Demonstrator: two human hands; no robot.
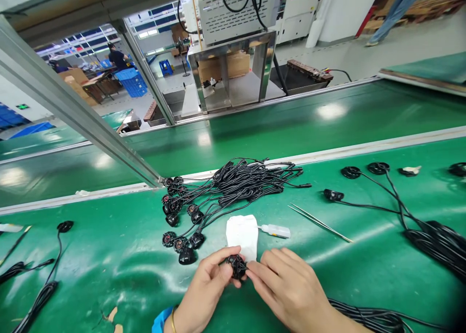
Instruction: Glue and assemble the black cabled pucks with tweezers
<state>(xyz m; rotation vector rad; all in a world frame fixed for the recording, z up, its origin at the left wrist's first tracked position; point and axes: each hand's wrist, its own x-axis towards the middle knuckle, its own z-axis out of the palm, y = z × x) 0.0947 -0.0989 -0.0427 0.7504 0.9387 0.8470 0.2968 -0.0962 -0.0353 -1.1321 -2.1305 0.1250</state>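
A small round black cabled part point(237, 266) sits between the fingertips of my left hand point(209, 287), thumb and fingers closed around its rim. My right hand point(287, 287) pinches at the right side of the same part, where a thin black cable seems to meet it; the exact grip is hidden. Just beyond lies a folded white cloth point(242, 233) with a small clear squeeze bottle point(275, 231) beside it. Several similar black parts point(187, 255) lie left of the cloth, their cables running to a coiled bundle point(243, 180).
Metal tweezers point(320, 222) lie right of the bottle. Farther right are loose black heads point(351, 172) and a cable coil point(437, 245). Another cabled part point(65, 226) lies at left. A green conveyor belt point(276, 129) runs behind, with a slanting metal post point(87, 114) at left.
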